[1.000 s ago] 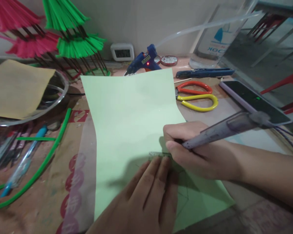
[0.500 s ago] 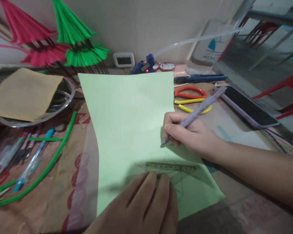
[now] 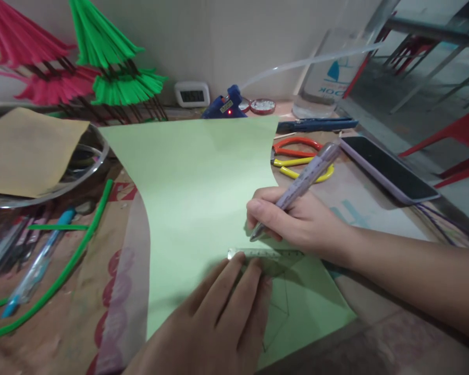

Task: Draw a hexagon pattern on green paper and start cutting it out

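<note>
A pale green sheet of paper (image 3: pixel 195 182) lies on the table in front of me. My left hand (image 3: pixel 219 323) rests flat on its lower part, fingers stretched out and pressing a clear ruler (image 3: pixel 269 254). My right hand (image 3: pixel 297 221) is closed around a lilac pen (image 3: pixel 300 182), its tip on the paper just above the ruler's edge. Thin pencil lines show on the paper below the ruler.
Behind the sheet lie a blue glue gun (image 3: pixel 222 107), orange and yellow scissors (image 3: pixel 300 159), a blue cutter (image 3: pixel 316 124) and a phone (image 3: pixel 386 166). At left are a clear bowl (image 3: pixel 97 156) under brown paper (image 3: pixel 27 148), green straws (image 3: pixel 62 276), pens (image 3: pixel 35 268), and pink and green paper umbrellas (image 3: pixel 101 57).
The ruler and my left fingers shifted up the sheet, and the pen tip came back down to the ruler's edge. The paper turned slightly to the left.
</note>
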`<action>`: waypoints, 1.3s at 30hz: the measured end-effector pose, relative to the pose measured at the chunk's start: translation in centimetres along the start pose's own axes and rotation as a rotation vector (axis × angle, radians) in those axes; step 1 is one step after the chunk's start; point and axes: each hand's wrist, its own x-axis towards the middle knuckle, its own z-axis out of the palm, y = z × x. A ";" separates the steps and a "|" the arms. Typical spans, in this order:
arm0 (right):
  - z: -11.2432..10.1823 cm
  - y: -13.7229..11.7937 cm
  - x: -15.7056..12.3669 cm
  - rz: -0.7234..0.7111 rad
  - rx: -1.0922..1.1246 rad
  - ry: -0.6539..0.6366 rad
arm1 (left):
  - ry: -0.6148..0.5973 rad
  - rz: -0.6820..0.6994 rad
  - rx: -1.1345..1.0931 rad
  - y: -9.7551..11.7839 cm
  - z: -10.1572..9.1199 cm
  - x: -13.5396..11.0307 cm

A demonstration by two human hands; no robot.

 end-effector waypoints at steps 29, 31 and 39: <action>0.4 0.1 -0.4 0.092 -0.144 0.068 | -0.019 -0.009 -0.068 0.0 1.1 -0.6; 0.4 0.2 -0.4 0.089 -0.147 0.057 | -0.007 0.006 -0.036 -0.1 1.1 -0.4; 0.3 0.1 -0.3 0.088 -0.138 0.014 | -0.015 0.011 -0.043 -0.2 0.7 -0.6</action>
